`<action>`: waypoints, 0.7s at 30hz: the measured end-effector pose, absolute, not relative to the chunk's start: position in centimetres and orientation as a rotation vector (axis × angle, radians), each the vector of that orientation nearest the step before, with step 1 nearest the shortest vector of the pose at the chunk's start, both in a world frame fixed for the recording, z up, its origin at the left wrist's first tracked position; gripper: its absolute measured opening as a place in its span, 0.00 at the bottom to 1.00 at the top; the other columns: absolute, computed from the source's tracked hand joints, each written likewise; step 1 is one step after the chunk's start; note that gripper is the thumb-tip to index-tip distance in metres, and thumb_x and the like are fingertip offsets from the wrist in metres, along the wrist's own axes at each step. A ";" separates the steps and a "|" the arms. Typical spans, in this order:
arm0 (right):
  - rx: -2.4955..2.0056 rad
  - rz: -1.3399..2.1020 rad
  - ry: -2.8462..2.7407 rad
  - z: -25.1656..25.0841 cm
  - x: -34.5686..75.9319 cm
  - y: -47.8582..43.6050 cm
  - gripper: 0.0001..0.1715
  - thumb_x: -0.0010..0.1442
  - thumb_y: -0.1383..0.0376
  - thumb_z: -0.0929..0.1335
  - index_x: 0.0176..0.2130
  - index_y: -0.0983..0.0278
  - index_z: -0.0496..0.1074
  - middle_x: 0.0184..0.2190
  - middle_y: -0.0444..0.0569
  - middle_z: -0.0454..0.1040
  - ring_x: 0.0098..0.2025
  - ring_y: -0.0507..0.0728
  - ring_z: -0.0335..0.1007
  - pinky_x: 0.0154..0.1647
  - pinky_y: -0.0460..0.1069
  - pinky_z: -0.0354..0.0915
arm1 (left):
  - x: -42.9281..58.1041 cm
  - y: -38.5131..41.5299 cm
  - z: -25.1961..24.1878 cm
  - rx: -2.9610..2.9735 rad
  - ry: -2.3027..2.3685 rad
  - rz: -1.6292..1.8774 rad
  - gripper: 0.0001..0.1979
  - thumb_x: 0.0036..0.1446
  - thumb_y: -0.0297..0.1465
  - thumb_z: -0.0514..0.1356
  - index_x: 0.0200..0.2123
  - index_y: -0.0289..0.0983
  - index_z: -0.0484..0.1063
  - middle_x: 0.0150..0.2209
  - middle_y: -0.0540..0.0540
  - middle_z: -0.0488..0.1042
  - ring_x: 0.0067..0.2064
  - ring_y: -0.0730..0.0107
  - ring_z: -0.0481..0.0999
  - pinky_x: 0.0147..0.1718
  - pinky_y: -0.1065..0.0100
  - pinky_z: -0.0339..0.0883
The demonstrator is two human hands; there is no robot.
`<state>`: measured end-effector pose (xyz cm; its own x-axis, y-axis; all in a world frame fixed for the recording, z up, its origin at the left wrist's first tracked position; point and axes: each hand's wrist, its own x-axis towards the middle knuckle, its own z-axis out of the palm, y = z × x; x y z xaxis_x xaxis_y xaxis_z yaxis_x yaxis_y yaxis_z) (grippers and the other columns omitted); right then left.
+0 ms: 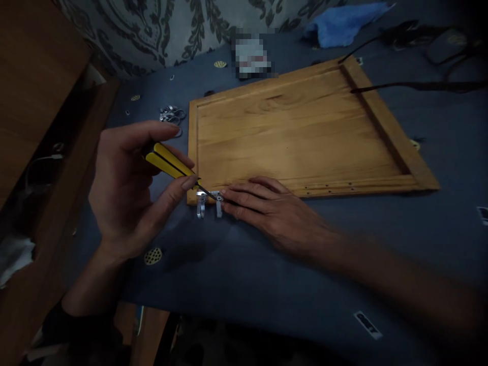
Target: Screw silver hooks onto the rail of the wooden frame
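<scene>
My left hand (129,183) is closed around the yellow and black handle of a screwdriver (170,163). The screwdriver slants down to the right, its tip at a small metal hook piece (218,206) on the near left edge of a framed wooden board (290,137). Beside that hook is a second one, and a metal strip lies along the frame there. My right hand (267,206) rests flat on the near edge of the board, fingers stretched out, fingertips against the metal part. Whether a screw sits under the tip is too small to tell.
Several loose metal hooks (172,115) lie left of the board. A pixelated box (251,57) and a blue cloth (345,24) are behind it. Dark cables (419,87) run over its right corner. Wooden furniture (41,76) stands on the left. Small holes dot the near frame edge.
</scene>
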<state>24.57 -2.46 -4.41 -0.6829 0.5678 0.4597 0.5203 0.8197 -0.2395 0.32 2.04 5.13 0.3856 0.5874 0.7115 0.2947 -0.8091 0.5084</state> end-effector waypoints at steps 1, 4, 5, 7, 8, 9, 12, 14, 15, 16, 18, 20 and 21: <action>-0.805 0.129 -2.480 -4.4 24.6 -2.5 0.24 0.74 0.71 0.60 0.64 0.63 0.70 0.65 0.52 0.74 0.70 0.59 0.66 0.69 0.60 0.61 | 0.3 2.0 5.1 2.372 0.770 1.379 0.30 0.50 0.28 0.78 0.55 0.50 0.75 0.48 0.52 0.74 0.40 0.70 0.85 0.34 0.71 0.84; -0.791 0.142 -2.492 -4.3 24.7 -2.5 0.24 0.74 0.72 0.60 0.64 0.67 0.70 0.65 0.54 0.75 0.69 0.60 0.66 0.69 0.61 0.62 | 0.3 1.9 4.9 2.428 0.751 1.359 0.30 0.55 0.26 0.75 0.59 0.50 0.73 0.50 0.51 0.73 0.42 0.71 0.84 0.36 0.71 0.84; -0.787 0.141 -2.491 -4.3 24.6 -2.5 0.24 0.74 0.72 0.60 0.64 0.67 0.70 0.65 0.55 0.75 0.69 0.61 0.66 0.69 0.61 0.62 | 0.3 1.9 4.8 2.423 0.768 1.362 0.30 0.55 0.25 0.75 0.58 0.50 0.74 0.50 0.51 0.73 0.42 0.70 0.84 0.37 0.71 0.84; -0.785 0.134 -2.482 -4.3 24.6 -2.5 0.24 0.73 0.72 0.61 0.64 0.67 0.70 0.65 0.55 0.75 0.69 0.61 0.66 0.68 0.61 0.62 | 0.4 1.9 4.7 2.414 0.772 1.370 0.29 0.55 0.25 0.75 0.57 0.49 0.74 0.49 0.51 0.74 0.42 0.70 0.84 0.36 0.71 0.84; -0.790 0.136 -2.484 -4.3 24.6 -2.5 0.24 0.73 0.72 0.61 0.64 0.66 0.70 0.65 0.54 0.75 0.69 0.61 0.66 0.68 0.61 0.62 | 0.4 1.9 4.7 2.413 0.771 1.371 0.28 0.55 0.25 0.75 0.57 0.49 0.75 0.48 0.51 0.74 0.42 0.71 0.84 0.36 0.71 0.83; -0.793 0.138 -2.486 -4.4 24.6 -2.5 0.24 0.73 0.72 0.61 0.64 0.65 0.70 0.65 0.54 0.74 0.69 0.61 0.65 0.69 0.61 0.61 | 0.5 1.9 4.8 2.425 0.765 1.365 0.28 0.56 0.25 0.74 0.57 0.49 0.74 0.48 0.51 0.74 0.41 0.71 0.84 0.35 0.72 0.83; -0.803 0.146 -2.492 -4.5 24.6 -2.4 0.24 0.74 0.71 0.60 0.65 0.63 0.70 0.66 0.52 0.73 0.70 0.60 0.64 0.69 0.60 0.60 | 0.6 1.8 4.9 2.484 0.758 1.329 0.27 0.59 0.28 0.73 0.59 0.51 0.73 0.49 0.50 0.73 0.41 0.69 0.84 0.33 0.69 0.83; -0.797 0.148 -2.488 -4.5 24.6 -2.4 0.24 0.74 0.71 0.60 0.65 0.64 0.69 0.66 0.52 0.73 0.70 0.60 0.64 0.69 0.60 0.59 | 0.7 1.7 4.9 2.497 0.757 1.324 0.28 0.60 0.31 0.73 0.61 0.52 0.72 0.49 0.48 0.72 0.41 0.66 0.84 0.32 0.66 0.83; -0.794 0.147 -2.483 -4.6 24.6 -2.4 0.24 0.74 0.71 0.60 0.65 0.65 0.69 0.66 0.53 0.74 0.70 0.60 0.64 0.69 0.61 0.59 | 0.7 1.6 4.9 2.495 0.757 1.327 0.28 0.59 0.32 0.73 0.61 0.52 0.72 0.49 0.48 0.71 0.41 0.65 0.84 0.32 0.64 0.83; -0.792 0.145 -2.478 -4.6 24.6 -2.4 0.24 0.74 0.71 0.60 0.65 0.65 0.69 0.65 0.54 0.74 0.70 0.60 0.65 0.69 0.61 0.59 | 0.7 1.6 4.9 2.490 0.758 1.329 0.28 0.60 0.34 0.73 0.62 0.53 0.72 0.49 0.48 0.71 0.41 0.64 0.84 0.32 0.63 0.83; -0.788 0.143 -2.467 -4.6 24.6 -2.4 0.24 0.74 0.72 0.61 0.64 0.65 0.70 0.65 0.54 0.74 0.70 0.60 0.65 0.69 0.60 0.59 | 0.8 1.7 4.9 2.495 0.746 1.319 0.28 0.60 0.37 0.72 0.62 0.53 0.72 0.50 0.48 0.72 0.40 0.64 0.84 0.32 0.63 0.83; -0.779 0.142 -2.460 -4.5 24.6 -2.4 0.24 0.73 0.72 0.61 0.64 0.66 0.70 0.65 0.54 0.74 0.70 0.60 0.65 0.69 0.60 0.60 | 0.8 1.8 4.8 2.505 0.736 1.312 0.28 0.60 0.37 0.72 0.62 0.54 0.72 0.51 0.49 0.72 0.40 0.65 0.84 0.32 0.63 0.83; -0.775 0.143 -2.459 -4.5 24.5 -2.4 0.24 0.73 0.72 0.61 0.64 0.66 0.70 0.65 0.54 0.74 0.70 0.60 0.65 0.68 0.59 0.60 | 0.8 1.8 4.8 2.511 0.726 1.318 0.29 0.60 0.36 0.72 0.62 0.54 0.71 0.51 0.49 0.72 0.40 0.66 0.84 0.32 0.64 0.83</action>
<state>24.55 -2.41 -4.50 -0.6814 0.5573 0.4744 0.4987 0.8280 -0.2564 0.75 1.83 4.80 0.4777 0.5164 0.7107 0.3247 -0.8555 0.4033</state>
